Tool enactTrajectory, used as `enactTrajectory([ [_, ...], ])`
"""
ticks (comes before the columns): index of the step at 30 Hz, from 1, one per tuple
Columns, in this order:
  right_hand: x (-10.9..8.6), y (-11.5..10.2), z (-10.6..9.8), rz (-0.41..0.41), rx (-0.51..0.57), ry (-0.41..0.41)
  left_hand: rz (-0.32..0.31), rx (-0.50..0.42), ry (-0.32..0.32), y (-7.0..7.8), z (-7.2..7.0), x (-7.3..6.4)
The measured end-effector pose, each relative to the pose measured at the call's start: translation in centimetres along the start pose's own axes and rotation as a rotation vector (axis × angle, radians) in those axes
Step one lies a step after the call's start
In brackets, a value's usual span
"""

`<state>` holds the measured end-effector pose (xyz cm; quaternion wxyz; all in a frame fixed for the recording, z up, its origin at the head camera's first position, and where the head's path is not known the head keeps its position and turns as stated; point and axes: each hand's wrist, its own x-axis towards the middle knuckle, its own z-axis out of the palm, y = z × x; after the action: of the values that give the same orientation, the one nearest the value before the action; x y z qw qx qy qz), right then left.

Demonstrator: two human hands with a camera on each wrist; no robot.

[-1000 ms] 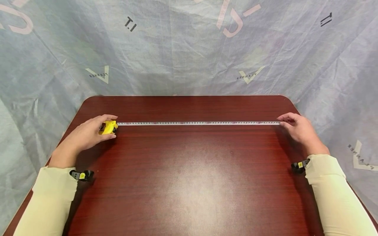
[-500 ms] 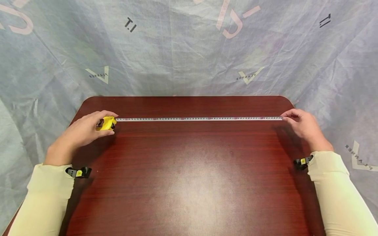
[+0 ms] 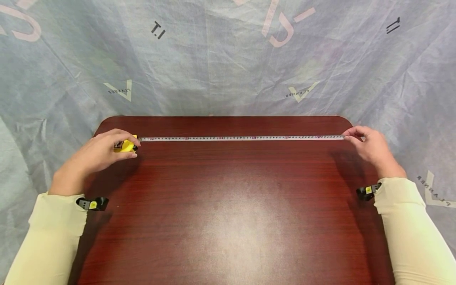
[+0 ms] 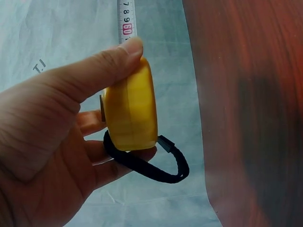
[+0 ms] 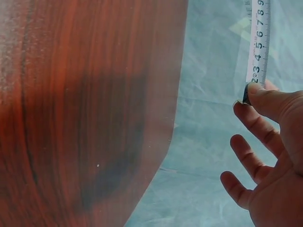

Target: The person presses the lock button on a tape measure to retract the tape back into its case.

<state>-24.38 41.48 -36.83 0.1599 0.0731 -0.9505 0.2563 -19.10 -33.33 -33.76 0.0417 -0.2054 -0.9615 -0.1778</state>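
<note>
My left hand grips the yellow case of a tape measure above the left side of the table. In the left wrist view the thumb lies along the top of the case, and a black wrist cord loops below it. The white blade runs straight and taut across to my right hand. Close to the case, a red 60 mark shows on the blade. Thumb and forefinger of my right hand pinch the blade's end near the 2 mark; the other fingers are spread apart.
A dark red wooden table with rounded far corners lies beneath both hands, which cast shadows on it. Grey printed sheeting hangs behind the table and along both sides. Each wrist carries a small black camera strap.
Both hands have moved forward toward the table's far edge and slightly apart, carrying the tape measure with them. The blade between them has grown a little longer.
</note>
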Motion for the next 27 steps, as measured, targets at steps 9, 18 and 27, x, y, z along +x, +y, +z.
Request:
enactTrajectory([
  [9, 0.6, -0.5, -0.6, 0.03, -0.015, -0.03, -0.005, -0.014, -0.043, 0.1, -0.7, 0.3],
  [18, 0.6, -0.5, -0.7, 0.038, -0.037, -0.014, -0.006, -0.012, -0.078, 0.3, -1.1, 0.4],
  [27, 0.7, -0.4, -0.7, 0.039, -0.033, -0.018, 0.071, 0.031, -0.061, 0.0, -1.1, 0.6],
])
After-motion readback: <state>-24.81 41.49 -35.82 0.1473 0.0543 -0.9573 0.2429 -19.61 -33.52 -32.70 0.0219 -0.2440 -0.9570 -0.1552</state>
